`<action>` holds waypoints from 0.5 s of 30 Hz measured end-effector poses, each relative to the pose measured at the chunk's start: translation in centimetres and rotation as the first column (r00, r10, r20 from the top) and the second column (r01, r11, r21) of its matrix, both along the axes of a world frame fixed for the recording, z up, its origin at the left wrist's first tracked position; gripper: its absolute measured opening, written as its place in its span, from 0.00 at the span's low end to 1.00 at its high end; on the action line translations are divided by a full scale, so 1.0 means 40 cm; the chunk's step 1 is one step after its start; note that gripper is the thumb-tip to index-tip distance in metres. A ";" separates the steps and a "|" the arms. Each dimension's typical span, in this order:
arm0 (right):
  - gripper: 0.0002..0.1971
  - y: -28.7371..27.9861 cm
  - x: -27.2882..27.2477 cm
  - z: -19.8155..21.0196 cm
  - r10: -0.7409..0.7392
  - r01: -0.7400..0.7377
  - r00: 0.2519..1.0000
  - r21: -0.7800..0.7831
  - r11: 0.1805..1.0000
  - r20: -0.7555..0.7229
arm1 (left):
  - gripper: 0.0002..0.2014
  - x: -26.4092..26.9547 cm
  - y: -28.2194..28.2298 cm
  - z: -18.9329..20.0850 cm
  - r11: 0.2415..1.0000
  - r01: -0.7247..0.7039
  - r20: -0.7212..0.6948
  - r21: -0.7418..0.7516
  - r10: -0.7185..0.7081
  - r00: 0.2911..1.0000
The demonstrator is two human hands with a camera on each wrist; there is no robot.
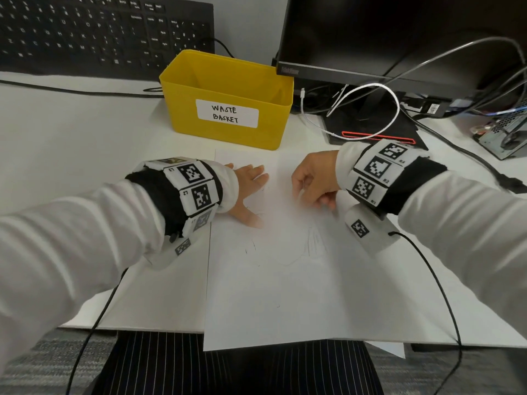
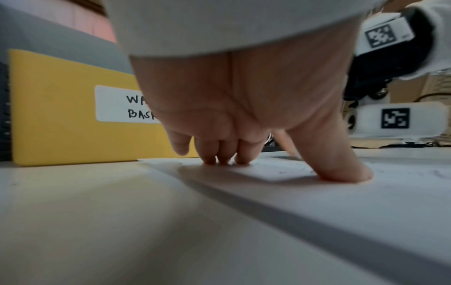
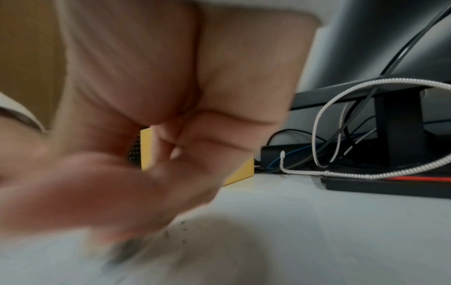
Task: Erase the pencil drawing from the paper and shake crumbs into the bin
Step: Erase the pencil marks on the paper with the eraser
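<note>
A white sheet of paper (image 1: 285,295) lies on the desk and hangs over its near edge, with faint pencil lines (image 1: 313,243) near its middle. My left hand (image 1: 249,195) lies spread on the sheet's upper left part; in the left wrist view its fingertips (image 2: 224,160) and thumb press the paper (image 2: 341,202). My right hand (image 1: 306,195) is curled over the sheet's upper middle and pinches a small pale eraser (image 1: 301,196), blurred. Dark crumbs (image 3: 183,229) lie on the paper under the blurred right hand (image 3: 158,154). The yellow bin (image 1: 185,109) marked "WASTE BASKET" stands just beyond the paper.
A black keyboard (image 1: 99,32) sits at the back left. A monitor on its stand (image 1: 370,109) is at the back right, with a white braided cable (image 1: 396,109) and several dark cables looped round it. Wrist-camera leads trail over the desk's near edge.
</note>
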State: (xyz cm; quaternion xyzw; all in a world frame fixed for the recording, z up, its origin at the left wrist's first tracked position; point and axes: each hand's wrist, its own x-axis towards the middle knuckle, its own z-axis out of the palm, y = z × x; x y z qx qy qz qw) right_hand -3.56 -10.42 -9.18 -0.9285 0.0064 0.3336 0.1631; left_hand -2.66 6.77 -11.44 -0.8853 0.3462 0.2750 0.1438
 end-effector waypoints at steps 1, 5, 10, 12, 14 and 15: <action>0.06 0.003 0.008 0.002 -0.016 0.016 1.000 0.008 1.000 0.017 | 0.49 -0.001 0.000 0.000 1.000 0.003 0.002 0.005 -0.003 1.000; 0.03 0.014 0.035 -0.004 -0.109 0.102 0.974 0.042 0.994 0.201 | 0.49 -0.004 0.000 0.001 1.000 0.000 0.004 -0.001 0.000 1.000; 0.05 0.007 0.004 -0.016 -0.051 0.048 0.988 0.022 0.999 0.148 | 0.49 -0.006 0.001 0.005 1.000 -0.009 -0.001 -0.009 0.009 1.000; 0.07 0.003 -0.004 -0.005 -0.014 0.013 0.999 0.011 1.000 0.033 | 0.49 -0.008 0.002 0.010 1.000 -0.019 -0.012 -0.018 0.019 1.000; 0.08 0.005 0.002 0.010 -0.011 0.011 1.000 0.000 1.000 -0.003 | 0.49 -0.009 0.001 0.011 1.000 -0.017 -0.013 -0.014 0.017 1.000; 0.07 0.006 0.008 0.015 -0.029 0.029 0.999 0.012 1.000 0.034 | 0.49 -0.008 0.001 0.010 1.000 -0.010 -0.009 -0.006 0.010 1.000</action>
